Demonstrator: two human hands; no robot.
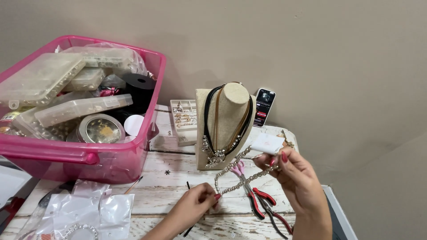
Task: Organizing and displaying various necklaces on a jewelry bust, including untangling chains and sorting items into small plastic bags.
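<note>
Left hand [193,205] low over the table [178,195], fingertips pinched shut on the near end of the bead chain [242,175]. Right hand [296,175] raised just beside the necklace bust [222,126], thumb and fingers nipping the far end of the chain together with a small white card [267,143]. Chain slung between the two hands in a loose loop, clear of the tabletop, right above the pliers [255,198].

Risky spot, by the look of it: slack loop, open pliers underneath, easy snag on a handle or jaw. Light pinch at both ends too, so one slip and down goes the chain. Bust close enough for a catch on its hanging necklaces.

Chain silvery, knobbly, small round links. Pliers steel with red and pink grips. Bust coarse beige cloth, rounded neck. Tabletop whitewashed planks, rough grain. Pink plastic bin [89,153] glossy, see-through, packed with clear boxes.
</note>
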